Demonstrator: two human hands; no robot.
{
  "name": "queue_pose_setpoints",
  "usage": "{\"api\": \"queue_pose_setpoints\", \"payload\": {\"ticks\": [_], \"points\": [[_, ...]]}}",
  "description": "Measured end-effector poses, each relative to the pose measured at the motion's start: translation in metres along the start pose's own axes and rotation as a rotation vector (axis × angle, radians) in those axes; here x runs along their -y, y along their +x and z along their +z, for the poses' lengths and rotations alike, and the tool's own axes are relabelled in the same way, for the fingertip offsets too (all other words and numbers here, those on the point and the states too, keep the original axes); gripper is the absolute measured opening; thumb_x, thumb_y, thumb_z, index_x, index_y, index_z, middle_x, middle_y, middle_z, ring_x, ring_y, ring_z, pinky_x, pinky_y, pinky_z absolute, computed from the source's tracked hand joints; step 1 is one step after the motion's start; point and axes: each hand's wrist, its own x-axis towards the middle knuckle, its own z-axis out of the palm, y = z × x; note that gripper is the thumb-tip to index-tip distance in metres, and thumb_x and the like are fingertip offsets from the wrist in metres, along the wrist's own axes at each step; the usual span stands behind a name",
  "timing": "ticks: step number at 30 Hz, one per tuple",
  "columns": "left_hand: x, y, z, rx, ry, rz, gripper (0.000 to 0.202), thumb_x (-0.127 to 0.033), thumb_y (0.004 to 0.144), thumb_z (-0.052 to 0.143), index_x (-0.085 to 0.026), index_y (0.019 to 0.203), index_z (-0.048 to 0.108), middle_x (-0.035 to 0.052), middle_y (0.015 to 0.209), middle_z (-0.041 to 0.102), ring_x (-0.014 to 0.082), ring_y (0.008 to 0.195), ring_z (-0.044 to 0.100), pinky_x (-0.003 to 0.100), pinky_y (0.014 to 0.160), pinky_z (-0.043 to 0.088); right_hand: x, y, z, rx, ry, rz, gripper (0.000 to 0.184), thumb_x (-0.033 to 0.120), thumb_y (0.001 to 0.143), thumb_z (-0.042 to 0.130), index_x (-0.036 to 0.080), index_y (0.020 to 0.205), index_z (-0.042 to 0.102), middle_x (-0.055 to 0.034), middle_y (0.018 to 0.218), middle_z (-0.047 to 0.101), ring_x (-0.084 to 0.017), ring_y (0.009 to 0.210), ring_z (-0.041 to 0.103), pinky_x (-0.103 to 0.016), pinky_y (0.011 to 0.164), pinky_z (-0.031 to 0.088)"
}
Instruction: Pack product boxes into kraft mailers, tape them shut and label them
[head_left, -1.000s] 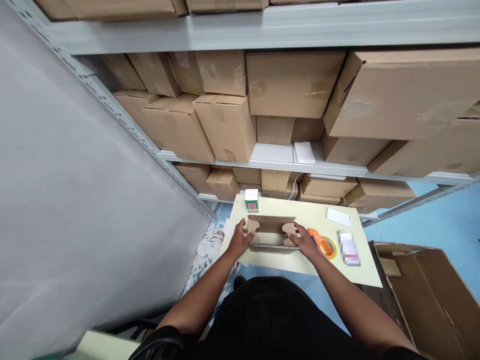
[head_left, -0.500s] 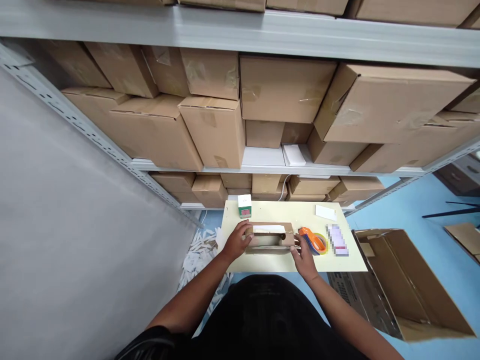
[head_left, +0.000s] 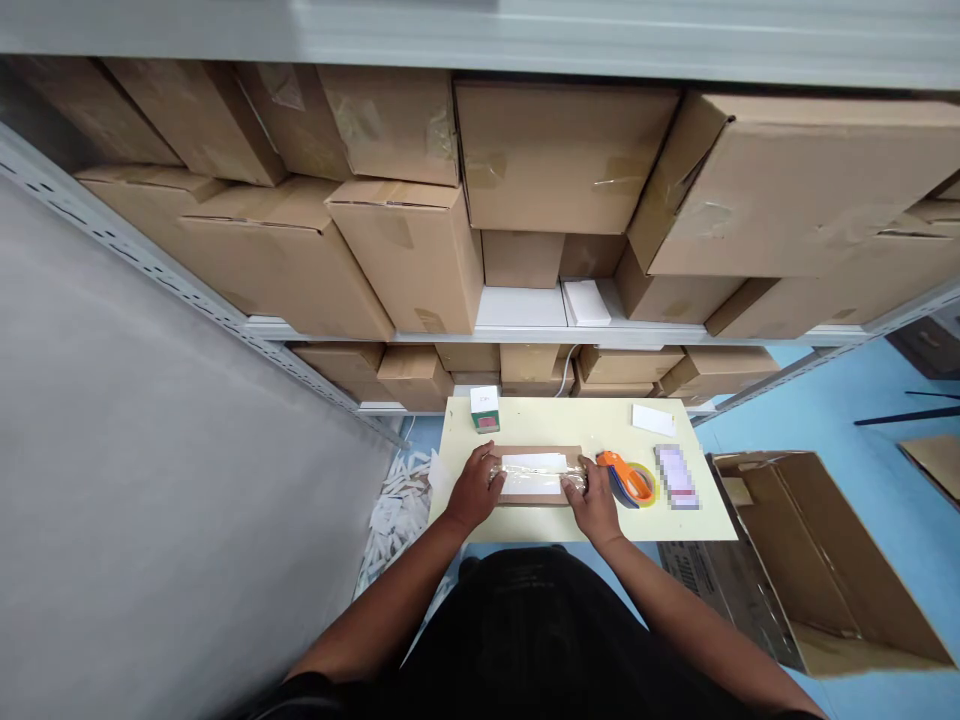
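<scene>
A small brown cardboard box [head_left: 534, 497] lies on the pale yellow table [head_left: 495, 525] between my hands. Its top looks closed, with white paper [head_left: 532, 464] on both sides of the middle seam and shiny clear tape running along it. My left hand [head_left: 478, 488] grips the left end, thumb on the top. At the other end my right hand [head_left: 595, 500] holds the box, its thumb near the seam. Just right of that hand lies an orange tape dispenser [head_left: 626, 475] with a yellow-edged roll.
A green and white small box [head_left: 485, 409] stands at the table's back left. At the right are a white flat box [head_left: 652, 419] and a blurred-out item [head_left: 677, 477]. A large open carton [head_left: 825, 560] sits on the floor; paper scraps [head_left: 390, 510] lie left. Shelves hold cartons [head_left: 566, 155].
The box's gaping top has closed, and its white paper edges now meet at the middle. Both hands have come inward over the ends. The view has shifted slightly.
</scene>
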Motion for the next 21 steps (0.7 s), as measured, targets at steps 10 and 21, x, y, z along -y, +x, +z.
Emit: {"api": "queue_pose_setpoints", "payload": {"ticks": [10,21], "points": [[0.003,-0.005,0.017,0.034,-0.013,-0.020,0.052,-0.031,0.103,0.042,-0.021,0.155,0.042,0.0113,0.171,0.022,0.0278,0.156,0.026,0.050,0.127,0.028,-0.001,0.003,0.000,-0.014,0.060,-0.010,0.051,0.054,0.092,0.059,0.024,0.133,0.058,-0.0137,0.123,0.058,-0.032,0.114,0.060,-0.051,0.103,0.050],[-0.001,-0.008,0.017,0.031,-0.010,-0.040,0.049,-0.029,0.104,0.041,-0.018,0.151,0.048,0.0135,0.170,0.025,0.0282,0.156,0.028,0.049,0.128,0.027,-0.080,-0.033,0.018,0.337,0.732,0.560,0.076,0.085,0.084,0.048,0.029,0.134,0.062,-0.0144,0.131,0.068,-0.033,0.115,0.069,-0.053,0.091,0.056]]}}
